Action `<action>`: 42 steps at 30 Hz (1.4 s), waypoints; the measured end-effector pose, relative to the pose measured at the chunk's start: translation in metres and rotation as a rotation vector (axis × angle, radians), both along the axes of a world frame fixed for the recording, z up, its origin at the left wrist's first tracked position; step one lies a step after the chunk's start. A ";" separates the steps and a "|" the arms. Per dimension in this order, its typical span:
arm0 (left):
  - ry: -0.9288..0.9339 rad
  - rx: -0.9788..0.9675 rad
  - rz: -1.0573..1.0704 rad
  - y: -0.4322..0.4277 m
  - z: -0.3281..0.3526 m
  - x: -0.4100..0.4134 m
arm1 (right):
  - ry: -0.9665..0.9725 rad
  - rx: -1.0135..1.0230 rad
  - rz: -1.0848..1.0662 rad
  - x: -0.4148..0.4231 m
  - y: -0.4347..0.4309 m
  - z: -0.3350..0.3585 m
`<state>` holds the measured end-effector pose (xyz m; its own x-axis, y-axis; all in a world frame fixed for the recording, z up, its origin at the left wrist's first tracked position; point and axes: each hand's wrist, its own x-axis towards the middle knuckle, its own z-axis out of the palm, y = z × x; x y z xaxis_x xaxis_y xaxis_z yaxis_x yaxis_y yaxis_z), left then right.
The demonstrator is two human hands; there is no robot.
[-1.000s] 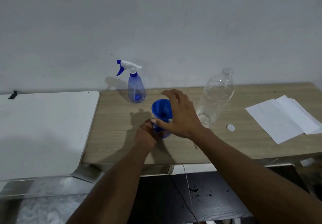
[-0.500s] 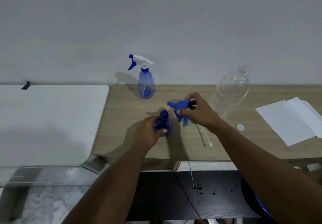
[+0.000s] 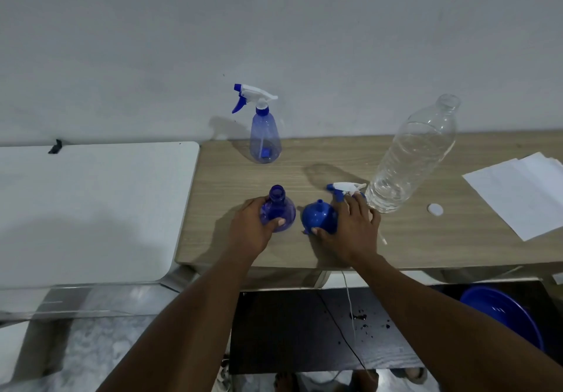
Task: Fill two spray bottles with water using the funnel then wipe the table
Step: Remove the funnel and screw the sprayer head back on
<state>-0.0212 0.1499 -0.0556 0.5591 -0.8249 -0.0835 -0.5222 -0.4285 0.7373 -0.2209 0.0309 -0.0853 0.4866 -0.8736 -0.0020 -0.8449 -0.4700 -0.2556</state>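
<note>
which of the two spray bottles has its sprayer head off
The near spray bottle, in the left hand: its neck is open. Its trigger head lies by the right hand. The far spray bottle, by the wall, keeps its sprayer.

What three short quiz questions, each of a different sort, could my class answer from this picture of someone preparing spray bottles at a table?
1. True or false: the spray bottle by the wall has its trigger top on.
2. Which thing does the left hand hold? A) the funnel B) the open bottle C) the paper
3. Fill in: the right hand rests on the upturned blue ____, its spout pointing up.

Key
1. True.
2. B: the left hand's grip is around the open bottle, which stands uncapped.
3. Funnel. The loose trigger top lies just behind it, beside the clear water bottle.
</note>
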 end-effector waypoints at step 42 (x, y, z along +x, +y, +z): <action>0.086 0.048 0.019 -0.012 0.000 -0.002 | -0.519 -0.114 0.435 0.110 -0.030 0.223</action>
<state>-0.0235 0.1381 -0.0558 0.5640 -0.8079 -0.1706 -0.4494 -0.4736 0.7574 -0.1106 0.0006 0.1380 0.7061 -0.5798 0.4066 -0.3550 -0.7866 -0.5052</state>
